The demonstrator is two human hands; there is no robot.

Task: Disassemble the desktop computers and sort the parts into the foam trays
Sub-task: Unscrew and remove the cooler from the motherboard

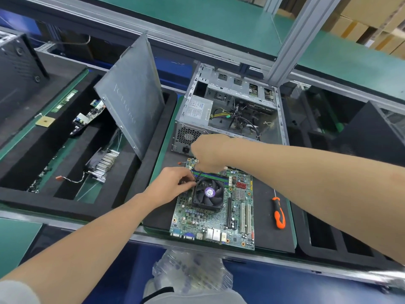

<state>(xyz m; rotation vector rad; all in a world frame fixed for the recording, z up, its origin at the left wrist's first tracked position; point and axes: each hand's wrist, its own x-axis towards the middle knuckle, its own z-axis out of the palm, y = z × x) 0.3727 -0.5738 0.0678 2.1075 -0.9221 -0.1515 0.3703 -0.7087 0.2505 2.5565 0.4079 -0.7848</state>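
A green motherboard [238, 216] lies flat on a black mat in front of me, with a black cooler fan [208, 196] mounted on it. My left hand [171, 185] pinches the fan's thin black cable at the fan's upper left corner. At the board's far end, over the memory slots [208, 175], my right hand [208, 153] is curled around something small that I cannot make out. Behind the board stands the opened grey computer case [232, 106] with loose cables and a power supply inside.
An orange-handled screwdriver [278, 213] lies right of the board. A black foam tray [72, 150] on the left holds a heatsink [105, 163], a small board and memory sticks. The grey side panel [131, 97] leans upright between tray and case. Another foam tray [328, 238] sits right.
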